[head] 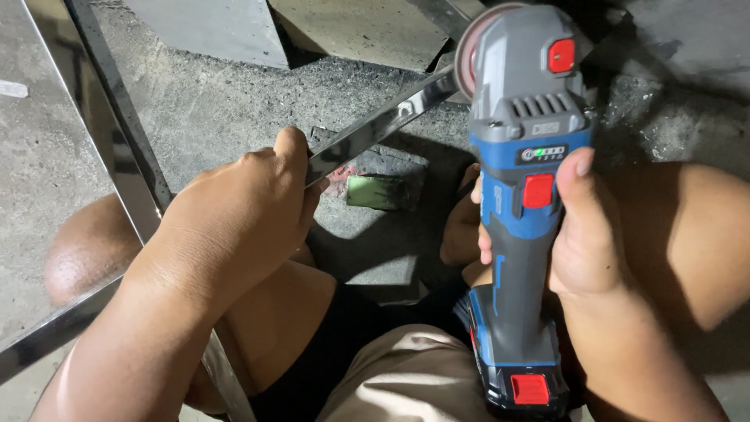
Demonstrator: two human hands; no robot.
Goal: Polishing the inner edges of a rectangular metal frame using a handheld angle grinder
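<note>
Gripping a shiny flat metal strip (383,121) with fingers curled tight around its near end, the left hand (234,215) steadies it while the right hand (582,234) wraps the blue and grey cordless angle grinder (523,195), thumb lying along the body beside the red switch. The grinding disc (469,59) meets the strip's far end, up near the top of the scene, over rough concrete floor (219,101). As I judge it, the main risk is the disc biting and kicking, since the strip is only hand-held and could twist out of that grip. Bare knees sit close on both sides, open to sparks or a slipped disc. A small green object (375,191) lies on the floor below the strip, and a metal frame (117,133) runs along the left.
</note>
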